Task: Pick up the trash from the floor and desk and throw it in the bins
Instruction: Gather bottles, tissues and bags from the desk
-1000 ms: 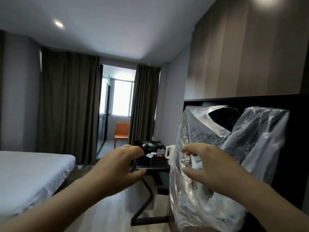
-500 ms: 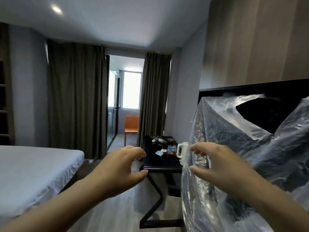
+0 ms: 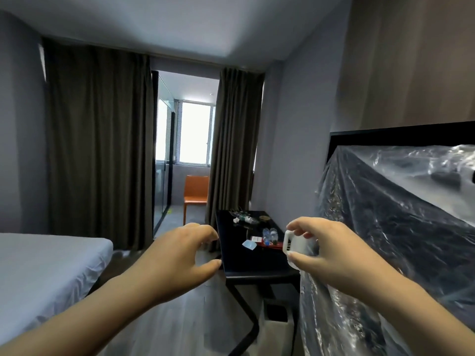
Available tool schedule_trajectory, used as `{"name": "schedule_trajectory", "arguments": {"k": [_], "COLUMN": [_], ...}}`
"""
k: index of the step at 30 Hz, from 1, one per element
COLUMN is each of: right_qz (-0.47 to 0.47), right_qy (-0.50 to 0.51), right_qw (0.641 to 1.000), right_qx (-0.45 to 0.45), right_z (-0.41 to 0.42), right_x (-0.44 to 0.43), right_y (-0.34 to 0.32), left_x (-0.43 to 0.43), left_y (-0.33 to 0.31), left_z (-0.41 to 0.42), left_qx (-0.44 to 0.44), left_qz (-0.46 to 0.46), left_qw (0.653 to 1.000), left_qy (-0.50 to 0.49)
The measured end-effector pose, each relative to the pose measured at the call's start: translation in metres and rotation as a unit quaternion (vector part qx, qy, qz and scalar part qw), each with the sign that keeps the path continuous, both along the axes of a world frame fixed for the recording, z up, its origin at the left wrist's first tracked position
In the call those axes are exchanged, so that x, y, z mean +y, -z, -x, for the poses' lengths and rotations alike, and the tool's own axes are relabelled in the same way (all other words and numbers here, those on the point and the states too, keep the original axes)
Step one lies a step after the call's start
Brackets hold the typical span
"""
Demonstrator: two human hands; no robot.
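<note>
A large clear plastic bag (image 3: 390, 227) hangs at the right, and my right hand (image 3: 326, 250) holds it at its left edge with curled fingers. My left hand (image 3: 180, 255) is held out beside it, fingers and thumb apart in a loose curve, holding nothing. Ahead stands a black desk (image 3: 246, 265). On it lie small water bottles (image 3: 270, 233), a pale blue wrapper (image 3: 248, 244), a red packet (image 3: 257, 238) and another bottle lying flat (image 3: 245, 219). A white bin (image 3: 276, 327) stands under the desk.
A white kettle (image 3: 291, 246) stands on the desk's near right corner, partly behind my right hand. A bed (image 3: 38, 265) fills the left. Dark curtains (image 3: 97, 140) and an orange chair (image 3: 196, 194) are at the back. Grey floor runs between bed and desk.
The desk has come closer and sits more to the centre. The bag has swung out to the right. Both hands stay held out in the same poses.
</note>
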State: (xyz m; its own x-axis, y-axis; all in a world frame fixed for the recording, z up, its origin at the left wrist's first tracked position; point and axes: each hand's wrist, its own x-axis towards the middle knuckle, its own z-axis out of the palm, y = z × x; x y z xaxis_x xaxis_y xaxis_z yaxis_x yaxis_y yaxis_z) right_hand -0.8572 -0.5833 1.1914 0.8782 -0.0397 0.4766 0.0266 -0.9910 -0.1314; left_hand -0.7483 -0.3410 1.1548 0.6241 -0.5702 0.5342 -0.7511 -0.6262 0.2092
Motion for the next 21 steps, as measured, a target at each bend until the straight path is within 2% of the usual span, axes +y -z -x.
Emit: {"name": "schedule_trajectory", "arguments": {"k": [11,21], "right_qz": [-0.027,-0.059], "right_qy": [0.019,0.027], "right_qw": [0.999,0.997], "right_qx": [0.025,0.033], "right_z": [-0.176,-0.348], "right_x": [-0.035,-0.114], "right_y": [0.028,0.044], "left_x": [-0.029,-0.103], "left_y": [0.03,0.028], "left_z": [-0.186,-0.351], "left_qx": [0.04,0.025], "left_qz": [-0.022,-0.042], "left_qw": [0.999,0.999], "left_qy": [0.011,0.008]}}
